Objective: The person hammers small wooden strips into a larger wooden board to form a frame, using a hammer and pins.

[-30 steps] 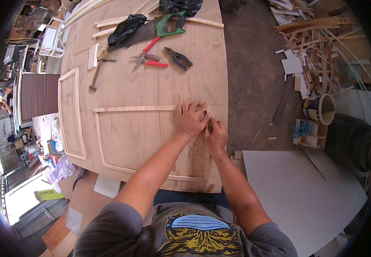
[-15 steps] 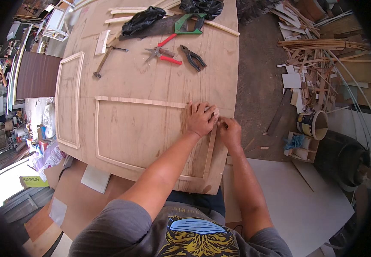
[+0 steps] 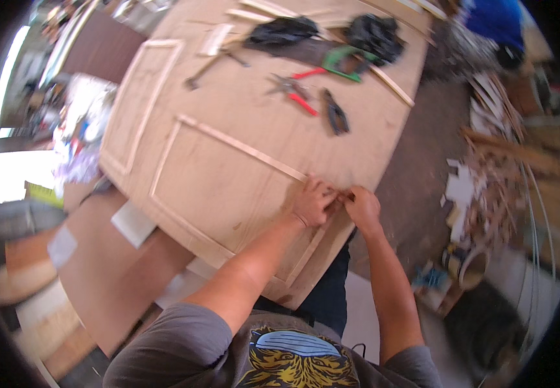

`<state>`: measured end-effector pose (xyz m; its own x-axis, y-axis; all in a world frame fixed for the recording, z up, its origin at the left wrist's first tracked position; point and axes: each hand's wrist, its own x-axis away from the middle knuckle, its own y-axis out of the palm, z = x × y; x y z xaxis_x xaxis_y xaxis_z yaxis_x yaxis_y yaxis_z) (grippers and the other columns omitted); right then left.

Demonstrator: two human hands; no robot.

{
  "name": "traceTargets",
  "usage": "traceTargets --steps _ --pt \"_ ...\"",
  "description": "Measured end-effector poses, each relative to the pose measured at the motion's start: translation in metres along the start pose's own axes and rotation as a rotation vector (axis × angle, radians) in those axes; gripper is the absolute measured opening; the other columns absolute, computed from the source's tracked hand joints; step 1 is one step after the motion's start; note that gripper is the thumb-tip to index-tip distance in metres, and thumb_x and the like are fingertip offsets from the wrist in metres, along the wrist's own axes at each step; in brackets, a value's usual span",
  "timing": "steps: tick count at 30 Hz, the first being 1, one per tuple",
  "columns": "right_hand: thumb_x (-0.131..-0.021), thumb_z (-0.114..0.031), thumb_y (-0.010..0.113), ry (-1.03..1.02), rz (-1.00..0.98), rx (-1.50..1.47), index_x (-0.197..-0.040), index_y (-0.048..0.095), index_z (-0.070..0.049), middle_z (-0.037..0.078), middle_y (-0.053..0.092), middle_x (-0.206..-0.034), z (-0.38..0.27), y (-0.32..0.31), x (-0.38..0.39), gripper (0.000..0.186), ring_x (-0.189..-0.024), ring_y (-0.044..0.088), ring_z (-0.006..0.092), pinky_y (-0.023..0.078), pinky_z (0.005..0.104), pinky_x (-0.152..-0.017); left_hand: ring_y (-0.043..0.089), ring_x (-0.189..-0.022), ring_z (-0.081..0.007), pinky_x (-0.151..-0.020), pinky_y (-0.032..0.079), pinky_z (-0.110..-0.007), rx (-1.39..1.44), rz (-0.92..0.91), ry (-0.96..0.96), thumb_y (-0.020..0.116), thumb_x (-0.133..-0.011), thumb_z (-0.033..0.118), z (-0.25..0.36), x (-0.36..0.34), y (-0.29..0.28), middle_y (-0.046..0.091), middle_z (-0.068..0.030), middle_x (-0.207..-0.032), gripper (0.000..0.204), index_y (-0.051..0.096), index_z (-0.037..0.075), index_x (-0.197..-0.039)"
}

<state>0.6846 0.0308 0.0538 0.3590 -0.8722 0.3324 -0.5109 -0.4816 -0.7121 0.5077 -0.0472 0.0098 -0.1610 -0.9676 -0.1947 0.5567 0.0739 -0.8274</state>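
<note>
A rectangle of thin pale wooden strips [image 3: 241, 149] lies on a large plywood panel [image 3: 228, 84]. At its right far corner my left hand [image 3: 314, 202] bends its fingers down over the wooden strip, gripping it against the panel. Close beside it, my right hand [image 3: 362, 205] has thumb and fingers pinched together at the same corner. Whatever sits in that pinch is too small and blurred to name. A second strip frame [image 3: 142, 107] lies at the panel's left.
Farther up the panel lie a hammer [image 3: 212, 68], red-handled snips [image 3: 302, 103], black pliers [image 3: 335, 113], a green-handled saw [image 3: 350, 64] and black plastic bags [image 3: 283, 31]. Wood scraps [image 3: 493, 174] and a bucket [image 3: 472, 268] stand on the floor at right.
The whole view has turned, so the panel now slants clockwise. My hands remain at the same corner, drawn closer together, and the left fingers are more bunched.
</note>
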Motion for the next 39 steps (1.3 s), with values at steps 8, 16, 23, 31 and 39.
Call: traceTargets --steps 8,16,23,31,39 --pt "-0.084 -0.026 0.076 0.021 -0.224 0.186 -0.094 0.073 -0.007 0.018 0.075 -0.097 -0.013 -0.010 -0.014 0.021 -0.097 0.071 0.0404 0.056 0.0504 -0.083 0.053 -0.123 -0.0321 -0.119 0.036 -0.053 0.009 0.066 -0.043 0.078 -0.078 0.028 0.005 0.007 -0.013 0.062 -0.0072 -0.124 0.028 0.076 0.008 -0.098" --pt "-0.088 -0.027 0.068 0.040 -0.280 0.257 -0.107 0.074 -0.009 0.019 0.075 -0.106 -0.028 -0.029 -0.015 0.028 -0.105 0.071 0.0401 0.056 0.0506 -0.088 0.044 -0.143 -0.0341 -0.124 0.028 -0.055 0.024 0.037 -0.219 0.071 -0.087 0.022 0.030 0.014 0.003 0.060 -0.0089 -0.139 0.040 0.069 0.005 -0.123" --pt "-0.087 -0.024 0.066 0.062 -0.355 0.346 -0.108 0.075 -0.010 0.019 0.076 -0.107 -0.021 -0.027 -0.026 0.027 -0.108 0.071 0.0391 0.056 0.0501 -0.091 0.035 -0.150 -0.0382 -0.122 0.020 -0.065 -0.054 0.197 -0.589 0.062 -0.095 0.018 0.081 -0.003 0.024 0.050 -0.0116 -0.151 0.049 0.056 0.005 -0.142" --pt "-0.080 -0.015 0.069 -0.008 -0.317 0.301 -0.094 0.073 -0.008 0.019 0.075 -0.099 -0.024 -0.020 -0.025 0.016 -0.099 0.072 0.0393 0.056 0.0496 -0.086 0.025 -0.156 -0.0389 -0.121 0.024 -0.065 -0.235 0.388 -0.910 0.056 -0.101 0.023 0.080 -0.021 0.048 0.036 -0.0147 -0.165 0.056 0.047 0.004 -0.153" --pt "-0.082 -0.021 0.068 -0.030 -0.450 0.336 -0.103 0.075 -0.009 0.020 0.076 -0.105 -0.027 -0.028 -0.031 0.025 -0.103 0.072 0.0399 0.056 0.0510 -0.090 0.025 -0.156 -0.0409 -0.124 0.018 -0.064 -0.319 0.299 -1.005 0.050 -0.105 0.029 0.081 -0.018 0.059 0.039 -0.0110 -0.164 0.053 0.047 0.008 -0.154"
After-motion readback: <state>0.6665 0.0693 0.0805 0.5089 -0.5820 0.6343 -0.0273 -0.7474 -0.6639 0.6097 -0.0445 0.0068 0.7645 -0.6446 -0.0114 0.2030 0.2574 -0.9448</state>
